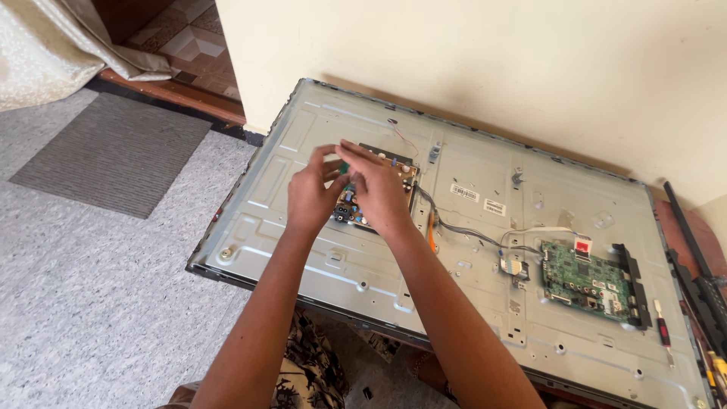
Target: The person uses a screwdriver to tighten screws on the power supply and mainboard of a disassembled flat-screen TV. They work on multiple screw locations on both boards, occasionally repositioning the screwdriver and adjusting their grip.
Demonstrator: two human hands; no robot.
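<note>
Both hands meet centre-left of the frame, over the tan circuit board (394,176) fixed to the bare metal back of a flat TV panel (485,303), which lies face down on the floor. Left hand (309,198) has fingers curled, thumb and forefinger pinched toward a small greenish bit (345,167) at the fingertips; can't tell if it's truly gripped or just touched. Right hand (379,193) arches over the board w/ fingers bent down, hiding most of it; whether it holds anything can't be told. Hands probably sit this close because the part is small and needs both sets of fingertips. Panel lies flat so the boards face up & stay reachable from the near edge. Around: grey cable bundle (462,227) runs from the tan board toward the green board (587,276) at lower right; thin red wire (405,140) just above the hands; an orange strip (431,231) by the right wrist. A red-handled screwdriver (661,326) lies at the panel's right edge, black plastic trim (693,242) beyond it, well apart from the hands. Grey mat (113,151) upper left, wall (492,60) behind. The right hand itself blocks the view of the board.
</note>
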